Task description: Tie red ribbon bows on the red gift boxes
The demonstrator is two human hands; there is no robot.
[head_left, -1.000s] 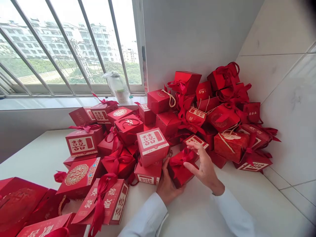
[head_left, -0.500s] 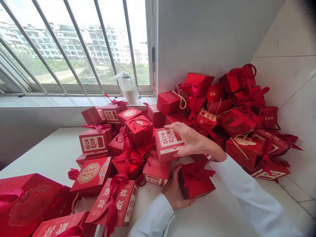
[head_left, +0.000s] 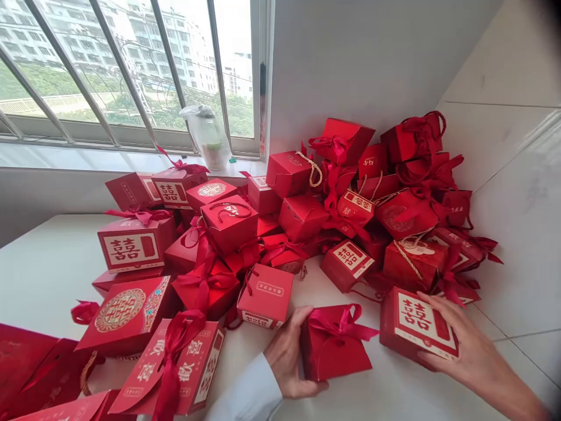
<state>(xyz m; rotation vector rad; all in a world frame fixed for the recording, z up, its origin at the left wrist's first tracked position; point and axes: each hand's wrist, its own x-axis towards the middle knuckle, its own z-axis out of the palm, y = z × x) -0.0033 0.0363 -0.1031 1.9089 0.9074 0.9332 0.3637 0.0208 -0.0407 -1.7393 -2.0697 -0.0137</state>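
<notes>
Along the near edge of a white table, the person's left hand, in a white shirt cuff, rests against a red gift box tied with a glossy red ribbon bow. Its fingers curve lightly against the box's left side; whether they are gripping it, I cannot tell. To the right, the right hand straddles the end of a red box printed with a cream double-happiness label. Its fingers are spread, with some over the top and the thumb below, gripping the box as it lies tilted on the table.

Just left of the left hand sits a red box with a cream label on its lid. Further left, near the camera, lie a ribbon-tied red box with gold characters and a red box with a round gold emblem, beside flat red gift bags.

Beyond them, a dense heap of red boxes and rope-handled bags climbs into the corner against a white tiled wall. Farther still, a clear plastic bag stands on the windowsill, below a barred window looking onto apartment blocks.
</notes>
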